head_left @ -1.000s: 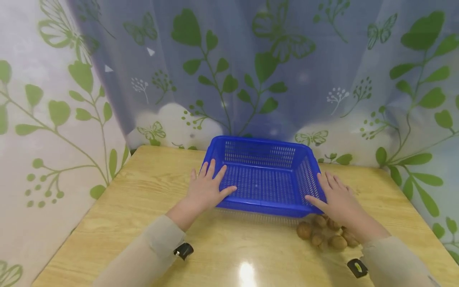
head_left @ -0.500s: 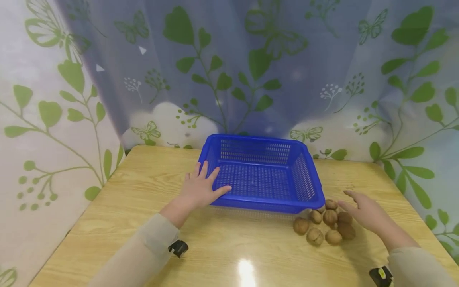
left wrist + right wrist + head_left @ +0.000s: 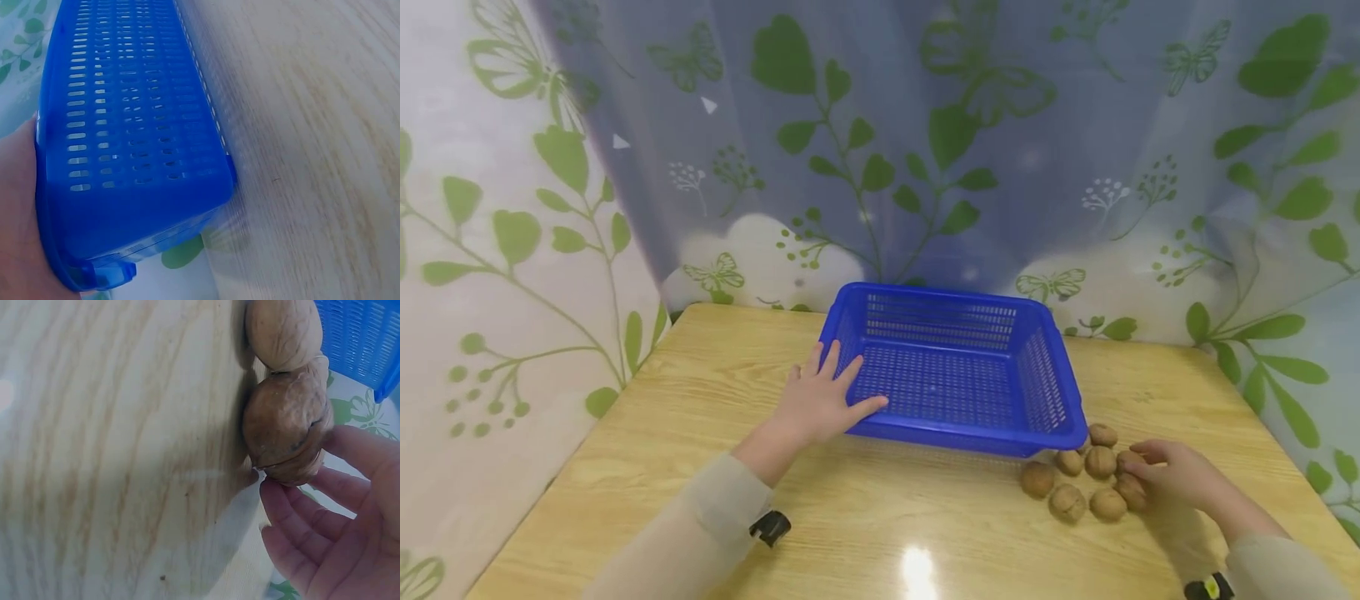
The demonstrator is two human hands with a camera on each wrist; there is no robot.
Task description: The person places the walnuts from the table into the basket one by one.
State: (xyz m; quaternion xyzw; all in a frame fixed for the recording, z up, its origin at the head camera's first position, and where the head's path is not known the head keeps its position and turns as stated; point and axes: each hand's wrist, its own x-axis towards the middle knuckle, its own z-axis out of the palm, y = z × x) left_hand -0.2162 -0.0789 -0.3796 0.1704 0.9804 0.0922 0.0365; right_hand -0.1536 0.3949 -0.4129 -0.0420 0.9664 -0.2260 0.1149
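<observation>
A blue plastic basket (image 3: 940, 433) with slotted walls stands on the table. My left hand (image 3: 820, 400) rests on its left front corner, fingers spread and straight over the rim; the left wrist view shows that hand (image 3: 22, 212) along the rim, mostly out of frame. Right of the basket lies a loose group of several brown walnuts (image 3: 1101, 462). At the right edge of this group my right hand (image 3: 1180, 473) pinches a walnut (image 3: 1127, 461) between thumb and fingers. In the right wrist view, a nearer walnut (image 3: 284, 422) partly covers the fingertips of that hand (image 3: 350, 525).
The light wood table (image 3: 925, 517) meets a patterned curtain (image 3: 895, 208) just behind the basket. Another curtain panel (image 3: 512, 292) runs along the left edge. The walnut group touches on the basket's front right corner in the head view.
My right hand has left the basket's right rim, moved right and down to the walnuts, and closed its fingertips on one. The left hand stays on the basket.
</observation>
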